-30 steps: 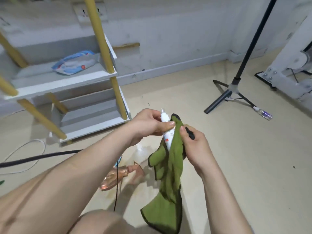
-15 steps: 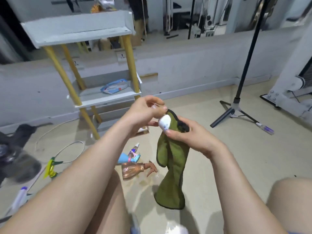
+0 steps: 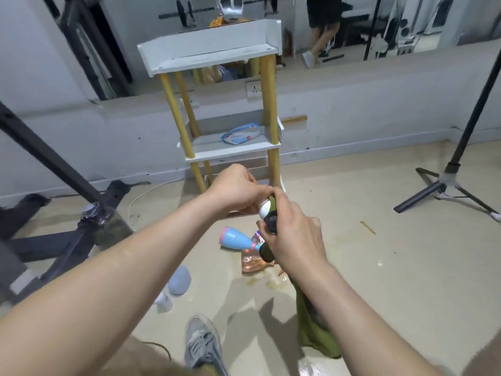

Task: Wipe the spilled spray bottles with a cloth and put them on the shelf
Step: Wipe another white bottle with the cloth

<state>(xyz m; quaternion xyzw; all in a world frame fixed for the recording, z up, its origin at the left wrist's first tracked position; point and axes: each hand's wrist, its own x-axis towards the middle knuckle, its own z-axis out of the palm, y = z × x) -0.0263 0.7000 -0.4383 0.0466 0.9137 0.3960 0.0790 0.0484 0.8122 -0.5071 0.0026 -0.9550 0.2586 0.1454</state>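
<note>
On the left a pale blue bottle (image 3: 179,280) lies on the floor (image 3: 379,213) near the person's grey shoe (image 3: 202,346), and a careless step could kick it away. In the middle a blue bottle (image 3: 235,240) with a pink end and a clear pink bottle (image 3: 251,263) lie on their sides, touching, right under the hands, and beside them the floor has a wet patch (image 3: 273,283). A foot on that patch could slip. The small white bottle (image 3: 265,210) may be wet too, so it could slide out of the fingers and drop on the bottles below. The long end of the green cloth (image 3: 317,337) hangs low on the right, and it could drag through the wet patch and get dirty. The white shelf (image 3: 208,47) with yellow legs stands behind the hands, well apart from them, with a pack of wipes (image 3: 242,134) on its middle board and no spray bottle that I can see. Both arms reach forward and meet in the middle. The left hand (image 3: 238,189) has its knuckles up and its fingers curled round the top of the white bottle. The right hand (image 3: 295,240) is just beside it, touching it, back to the camera, and it grips the green cloth wrapped round the lower part of the bottle.
</note>
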